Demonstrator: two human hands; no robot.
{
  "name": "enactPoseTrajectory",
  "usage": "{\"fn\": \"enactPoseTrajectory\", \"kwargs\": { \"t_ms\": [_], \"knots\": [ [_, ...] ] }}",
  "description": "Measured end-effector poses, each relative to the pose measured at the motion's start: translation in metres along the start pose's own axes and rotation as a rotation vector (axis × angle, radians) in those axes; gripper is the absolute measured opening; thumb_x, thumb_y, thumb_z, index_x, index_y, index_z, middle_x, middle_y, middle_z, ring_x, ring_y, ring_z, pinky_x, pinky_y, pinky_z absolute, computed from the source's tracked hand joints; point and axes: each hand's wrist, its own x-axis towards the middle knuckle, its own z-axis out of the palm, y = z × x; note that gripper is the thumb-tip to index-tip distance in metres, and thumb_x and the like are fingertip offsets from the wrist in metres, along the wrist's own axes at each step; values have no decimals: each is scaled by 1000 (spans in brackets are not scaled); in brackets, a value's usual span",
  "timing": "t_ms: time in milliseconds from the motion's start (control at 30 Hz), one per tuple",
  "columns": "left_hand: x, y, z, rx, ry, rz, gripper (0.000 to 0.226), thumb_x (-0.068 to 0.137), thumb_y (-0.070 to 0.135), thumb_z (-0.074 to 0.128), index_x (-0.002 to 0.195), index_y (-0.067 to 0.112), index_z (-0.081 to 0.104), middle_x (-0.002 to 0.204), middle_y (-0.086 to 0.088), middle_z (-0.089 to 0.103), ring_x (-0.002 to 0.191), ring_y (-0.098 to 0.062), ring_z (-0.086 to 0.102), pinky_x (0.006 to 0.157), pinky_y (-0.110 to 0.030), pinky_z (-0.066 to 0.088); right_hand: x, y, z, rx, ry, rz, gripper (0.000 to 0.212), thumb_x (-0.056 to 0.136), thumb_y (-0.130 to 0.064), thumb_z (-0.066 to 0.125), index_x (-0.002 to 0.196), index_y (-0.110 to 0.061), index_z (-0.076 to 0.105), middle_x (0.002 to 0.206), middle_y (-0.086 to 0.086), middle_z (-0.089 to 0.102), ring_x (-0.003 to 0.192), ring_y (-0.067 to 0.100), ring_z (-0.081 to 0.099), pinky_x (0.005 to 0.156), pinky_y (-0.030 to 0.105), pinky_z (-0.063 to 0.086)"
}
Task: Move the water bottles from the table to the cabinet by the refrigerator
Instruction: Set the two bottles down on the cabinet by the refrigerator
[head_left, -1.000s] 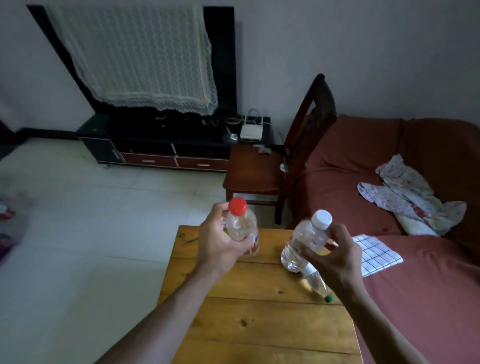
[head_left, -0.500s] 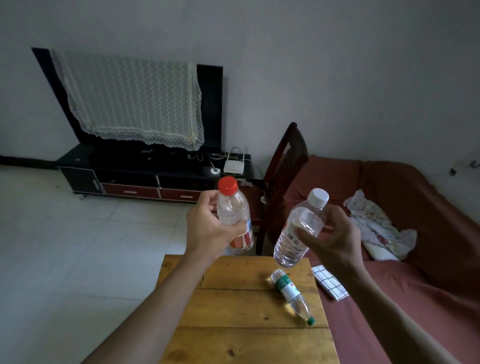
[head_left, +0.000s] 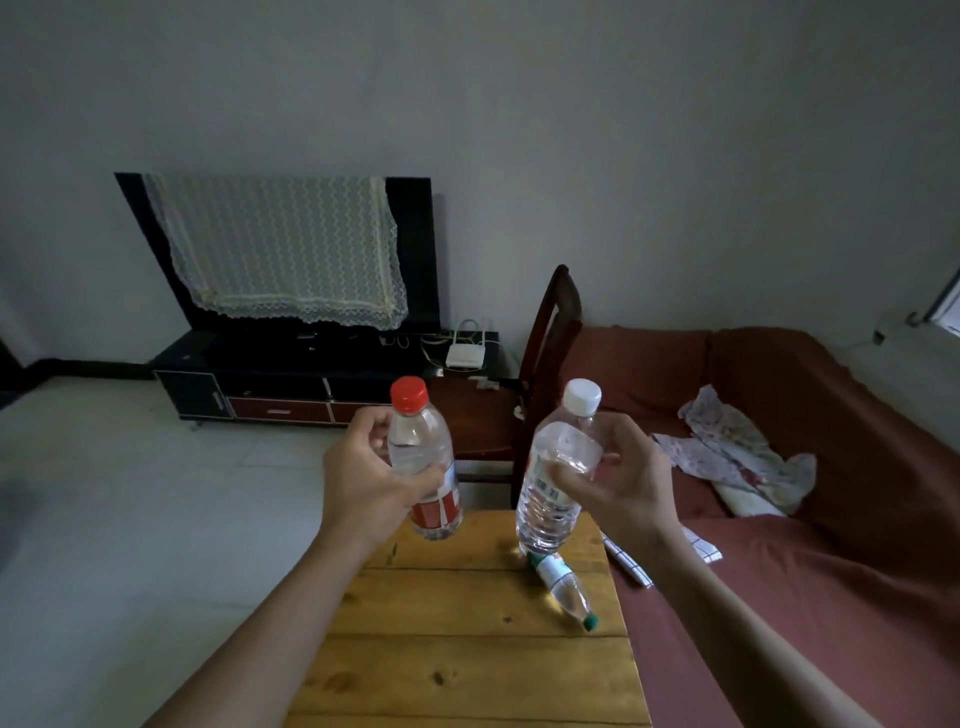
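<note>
My left hand (head_left: 371, 480) grips a clear bottle with a red cap and red label (head_left: 423, 452), held upright above the far left corner of the wooden table (head_left: 467, 649). My right hand (head_left: 618, 480) grips a larger clear bottle with a white cap (head_left: 558, 473), tilted slightly, above the table's far right part. A third, small bottle with a green cap and green label (head_left: 563, 590) lies on its side on the table near the right edge, below the white-capped bottle.
A red sofa (head_left: 831, 545) with a crumpled cloth (head_left: 737, 457) runs along the table's right side. A checked cloth (head_left: 701, 548) lies on it. A dark wooden chair (head_left: 524, 415) stands beyond the table. A black TV stand (head_left: 291, 384) with a lace-covered screen sits at the wall. White tiled floor (head_left: 130, 519) lies to the left.
Both hands have lifted their bottles higher off the table. The view has tilted upward, showing more wall. The small green-capped bottle stays lying on the table.
</note>
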Motion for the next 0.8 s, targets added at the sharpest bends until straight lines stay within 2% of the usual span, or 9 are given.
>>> {"fn": "enactPoseTrajectory", "kwargs": {
  "t_ms": [100,167,367,500,600,800],
  "knots": [
    [-28,14,-2,22,21,-5,56,58,22,93,104,27,60,96,13,69,88,1,64,71,-21,53,-16,-1,-14,33,-58,24,44,64,-28,88,100,-27,62,91,-11,72,85,6,69,73,33,59],
    [-46,22,-7,32,35,-10,54,59,22,92,103,27,61,96,14,68,90,3,63,71,-19,51,-25,-6,-21,44,-92,40,44,64,-27,87,100,-27,62,90,-10,72,83,7,70,73,37,60],
    [-85,37,-44,13,93,-18,55,60,19,91,104,26,61,97,14,68,91,1,63,75,-26,56,-44,-42,-25,71,-157,3,41,68,-24,87,102,-24,64,84,-10,72,75,4,70,66,28,61],
    [-107,41,-83,-7,132,-25,54,59,18,92,101,29,60,98,12,68,93,-6,66,79,-34,59,-62,-80,-11,73,-188,-52,42,69,-25,86,104,-22,64,84,-11,71,76,-2,67,65,15,55],
    [-124,36,-116,-17,168,-29,55,59,17,92,101,30,60,99,11,68,94,-8,66,79,-37,60,-78,-107,6,73,-209,-77,43,67,-27,86,103,-24,64,85,-13,71,78,-2,67,66,16,55],
    [-162,13,-177,27,256,-51,57,57,18,93,99,32,57,97,16,66,91,-5,64,74,-24,54,-116,-150,53,90,-314,-111,42,66,-29,87,101,-25,64,84,-10,72,77,2,69,65,20,57]
  ]
}}
